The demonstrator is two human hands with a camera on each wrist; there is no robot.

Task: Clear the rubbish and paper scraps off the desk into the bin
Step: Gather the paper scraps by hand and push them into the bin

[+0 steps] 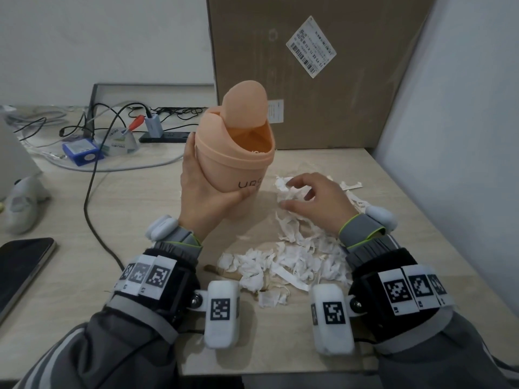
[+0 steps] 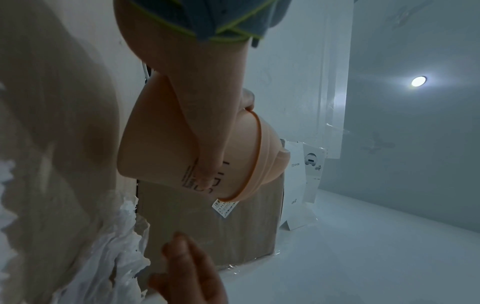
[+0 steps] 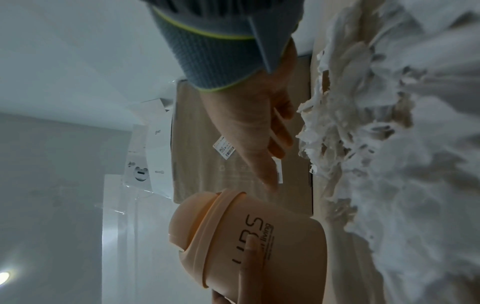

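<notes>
My left hand (image 1: 209,189) grips a small peach bin (image 1: 236,153) round its body and holds it tilted to the right, with its swing lid tipped open. In the left wrist view the same bin (image 2: 166,144) sits in my palm, and in the right wrist view the bin (image 3: 259,246) shows black lettering. A pile of torn white paper scraps (image 1: 297,256) covers the desk at centre right. My right hand (image 1: 311,197) hovers just over the far end of that pile with fingers spread and relaxed, holding nothing. The scraps (image 3: 376,133) lie beside those fingers.
A big cardboard box (image 1: 323,74) stands behind the bin and a white panel (image 1: 455,122) closes off the right side. At back left lie cables (image 1: 92,175), a blue box (image 1: 81,150) and a power strip (image 1: 165,137). A phone (image 1: 19,265) rests at the left edge.
</notes>
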